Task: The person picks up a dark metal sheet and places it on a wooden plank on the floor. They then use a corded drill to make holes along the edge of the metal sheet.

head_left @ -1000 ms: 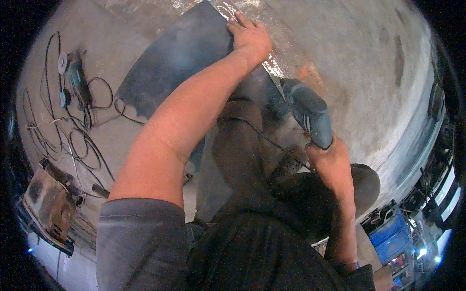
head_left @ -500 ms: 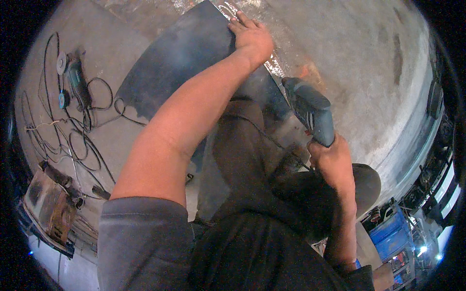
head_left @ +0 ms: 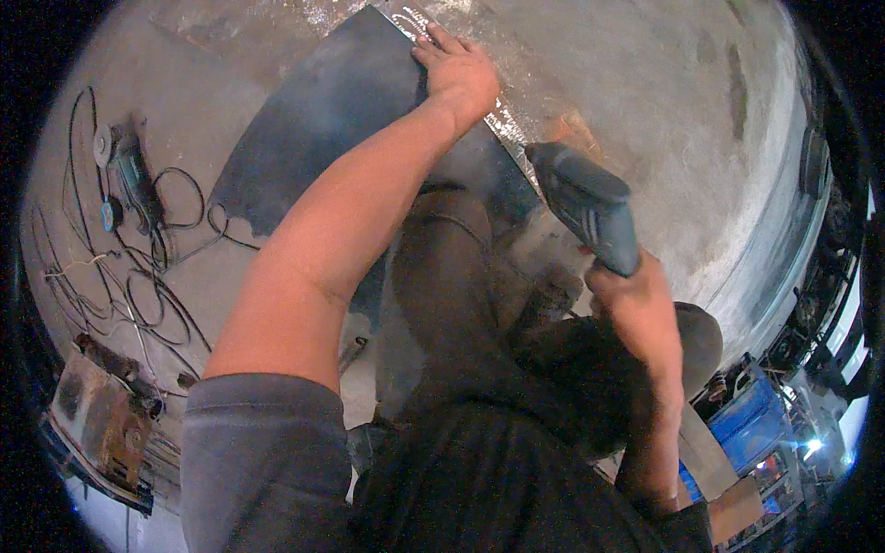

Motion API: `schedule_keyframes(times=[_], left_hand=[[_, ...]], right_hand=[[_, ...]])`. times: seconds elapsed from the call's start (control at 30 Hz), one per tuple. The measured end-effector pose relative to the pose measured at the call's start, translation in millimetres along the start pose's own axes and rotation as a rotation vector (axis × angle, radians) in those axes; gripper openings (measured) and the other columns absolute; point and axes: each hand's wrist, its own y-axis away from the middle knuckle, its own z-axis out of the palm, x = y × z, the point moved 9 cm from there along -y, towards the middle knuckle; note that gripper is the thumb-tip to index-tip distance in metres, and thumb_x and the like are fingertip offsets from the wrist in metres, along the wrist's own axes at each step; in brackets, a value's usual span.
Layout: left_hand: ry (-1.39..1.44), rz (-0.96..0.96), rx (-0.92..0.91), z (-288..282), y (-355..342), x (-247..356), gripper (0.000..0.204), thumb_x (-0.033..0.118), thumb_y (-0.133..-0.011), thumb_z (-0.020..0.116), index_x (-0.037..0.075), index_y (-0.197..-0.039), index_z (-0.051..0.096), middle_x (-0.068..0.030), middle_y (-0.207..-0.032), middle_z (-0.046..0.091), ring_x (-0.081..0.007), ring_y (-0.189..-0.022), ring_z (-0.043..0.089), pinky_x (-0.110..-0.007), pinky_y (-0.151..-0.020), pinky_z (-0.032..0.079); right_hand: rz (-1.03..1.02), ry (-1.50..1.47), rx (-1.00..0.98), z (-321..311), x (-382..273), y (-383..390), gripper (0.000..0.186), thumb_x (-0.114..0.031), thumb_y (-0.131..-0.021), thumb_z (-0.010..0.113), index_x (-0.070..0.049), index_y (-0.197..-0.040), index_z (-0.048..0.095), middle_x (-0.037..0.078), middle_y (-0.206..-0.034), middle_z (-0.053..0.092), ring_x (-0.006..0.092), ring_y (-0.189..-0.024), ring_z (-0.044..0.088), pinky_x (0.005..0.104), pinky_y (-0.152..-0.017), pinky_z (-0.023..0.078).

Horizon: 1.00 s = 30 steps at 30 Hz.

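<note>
A dark, flat sheet (head_left: 313,120) with one curved side lies on the floor ahead of me. Shiny scraped marks run beside its straight right edge. My left hand (head_left: 461,76) presses down on that edge near the far end, fingers spread and lying flat. My right hand (head_left: 631,300) is wrapped round the rear grip of a dark grey-green power tool (head_left: 585,198). The front of the tool is at the sheet's right edge, nearer me than my left hand. Its working tip is hidden, so its exact kind cannot be made out.
On the floor at left lies an angle grinder (head_left: 134,180) among looped black cables (head_left: 147,290). A rusty, stained metal block (head_left: 97,405) stands at lower left. Blue containers (head_left: 749,424) are at lower right. My bent legs (head_left: 442,249) are close to the sheet's near edge.
The whole view has shifted slightly, moving the sheet, floor and grinder left in the picture. Relative to the sheet, the tool's rear and my right hand have swung a little right. My left hand stays on the edge.
</note>
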Motion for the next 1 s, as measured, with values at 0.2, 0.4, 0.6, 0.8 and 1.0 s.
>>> schedule_keyframes(times=[0.2,0.4,0.6,0.8,1.0], left_hand=[[-0.014,0.019,-0.031,13.6,-5.1,-6.4,0.063,0.028,-0.097,0.047,-0.008,-0.147,0.038,-0.0483,-0.149,0.021,-0.0640,-0.135,0.031,-0.070,-0.109,0.025],[-0.026,-0.028,-0.002,0.5,-1.2,-7.5,0.062,0.027,-0.097,0.046,-0.007,-0.148,0.037,-0.0451,-0.152,0.020,-0.0623,-0.136,0.033,-0.067,-0.110,0.026],[-0.026,-0.034,-0.042,-1.1,2.8,-7.5,0.062,0.027,-0.097,0.047,-0.007,-0.148,0.036,-0.0442,-0.153,0.019,-0.0604,-0.138,0.030,-0.066,-0.112,0.024],[0.012,-0.043,-0.020,-4.3,5.4,-11.0,0.060,0.025,-0.098,0.046,-0.006,-0.149,0.036,-0.0426,-0.154,0.019,-0.0595,-0.139,0.030,-0.064,-0.114,0.024],[0.008,-0.051,-0.019,-6.1,4.7,-13.9,0.059,0.023,-0.096,0.048,-0.003,-0.149,0.038,-0.0419,-0.153,0.020,-0.0577,-0.138,0.033,-0.061,-0.114,0.026]], right_hand=[[0.051,-0.367,-0.005,-47.9,-22.9,65.6,0.025,-0.010,-0.084,0.069,0.000,-0.107,0.066,0.010,-0.084,0.070,0.0150,-0.062,0.063,0.0285,-0.059,0.048],[0.045,-0.699,0.049,-73.2,-21.2,76.9,0.034,-0.012,-0.083,0.067,0.005,-0.112,0.062,0.013,-0.086,0.068,0.0170,-0.058,0.061,0.0305,-0.055,0.050],[0.060,-0.684,-0.024,-69.8,-13.0,52.7,0.028,-0.009,-0.085,0.065,0.005,-0.110,0.063,0.012,-0.086,0.068,0.0163,-0.058,0.061,0.0291,-0.054,0.048],[0.053,-0.652,-0.130,-66.0,-13.2,20.0,0.030,-0.010,-0.086,0.065,0.005,-0.112,0.062,0.009,-0.083,0.067,0.0148,-0.058,0.060,0.0282,-0.054,0.047],[0.109,-0.448,-0.222,-63.4,-19.8,-11.8,0.024,-0.009,-0.085,0.064,0.002,-0.106,0.066,0.005,-0.079,0.065,0.0126,-0.060,0.059,0.0285,-0.055,0.046]])
